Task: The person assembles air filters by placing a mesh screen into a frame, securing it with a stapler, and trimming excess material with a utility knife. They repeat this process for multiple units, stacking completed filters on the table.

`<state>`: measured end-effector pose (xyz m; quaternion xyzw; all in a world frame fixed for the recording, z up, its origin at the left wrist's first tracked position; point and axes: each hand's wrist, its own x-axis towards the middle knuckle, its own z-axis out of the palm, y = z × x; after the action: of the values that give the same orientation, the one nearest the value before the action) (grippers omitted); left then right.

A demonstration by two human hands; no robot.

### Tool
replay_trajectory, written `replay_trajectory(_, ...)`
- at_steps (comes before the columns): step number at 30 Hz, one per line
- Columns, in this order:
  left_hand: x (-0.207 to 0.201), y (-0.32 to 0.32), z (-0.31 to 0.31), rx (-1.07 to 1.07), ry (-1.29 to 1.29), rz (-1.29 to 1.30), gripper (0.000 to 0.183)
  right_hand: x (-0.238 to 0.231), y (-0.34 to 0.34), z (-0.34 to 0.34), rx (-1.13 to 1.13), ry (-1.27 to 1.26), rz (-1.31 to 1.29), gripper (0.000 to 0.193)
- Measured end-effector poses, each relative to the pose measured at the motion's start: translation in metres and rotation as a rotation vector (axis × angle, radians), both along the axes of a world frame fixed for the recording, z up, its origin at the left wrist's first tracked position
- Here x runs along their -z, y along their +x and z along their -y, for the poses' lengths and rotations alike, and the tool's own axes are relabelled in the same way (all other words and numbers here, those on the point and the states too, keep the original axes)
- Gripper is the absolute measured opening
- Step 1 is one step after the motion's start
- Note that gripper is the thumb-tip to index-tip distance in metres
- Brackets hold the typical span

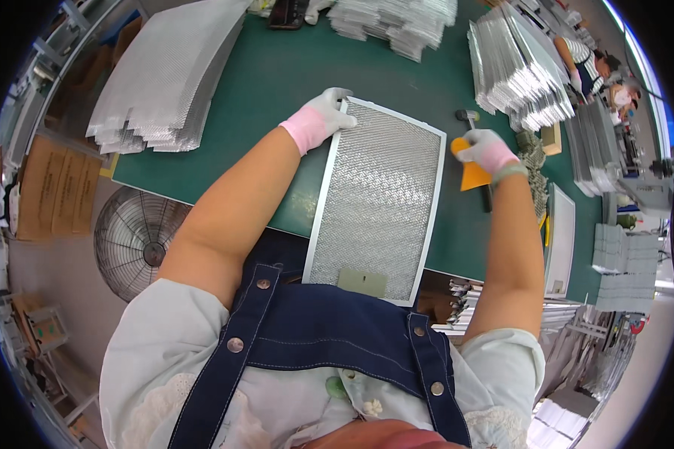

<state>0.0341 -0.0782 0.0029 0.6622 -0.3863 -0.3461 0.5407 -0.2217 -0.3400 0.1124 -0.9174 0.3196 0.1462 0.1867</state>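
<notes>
A framed metal mesh filter panel (382,187) lies over the green table's front edge, its near end close to my apron. My left hand (326,116), in a white and pink glove, grips the panel's far left corner. My right hand (485,150), gloved the same way, is closed around an orange scraper (473,176), just right of the panel's frame. A mallet (468,117) lies partly hidden behind my right hand. Near the panel's close end sits a small greenish plate (362,282) with a slot.
Stacks of mesh sheets stand at the far left (168,71), far middle (393,19) and far right (513,71) of the green table (277,82). A floor fan (138,243) stands left. Another framed panel (560,239) lies right. Two people (588,63) are at the far right.
</notes>
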Motion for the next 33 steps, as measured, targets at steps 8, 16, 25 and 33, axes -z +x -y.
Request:
replay_trajectory(8, -0.028, -0.009, -0.008, -0.026, 0.095, 0.178, 0.077, 0.026, 0.008, -0.125, -0.161, -0.561, 0.982, 0.018)
replay_trajectory(16, -0.022, -0.013, -0.005, -0.084, 0.091, 0.202, 0.075, 0.067, 0.007, -0.172, -0.098, -0.694, 0.595, 0.032)
replay_trajectory(25, -0.034, -0.049, 0.017, -0.257, 0.299, 0.448, 0.071, 0.079, 0.007, -0.163, 0.102, -0.811, 0.226, 0.042)
replay_trajectory(33, -0.032, -0.049, 0.019, -0.200, 0.330, 0.563, 0.073, 0.071, 0.034, -0.154, 0.334, -0.524, 0.054, 0.023)
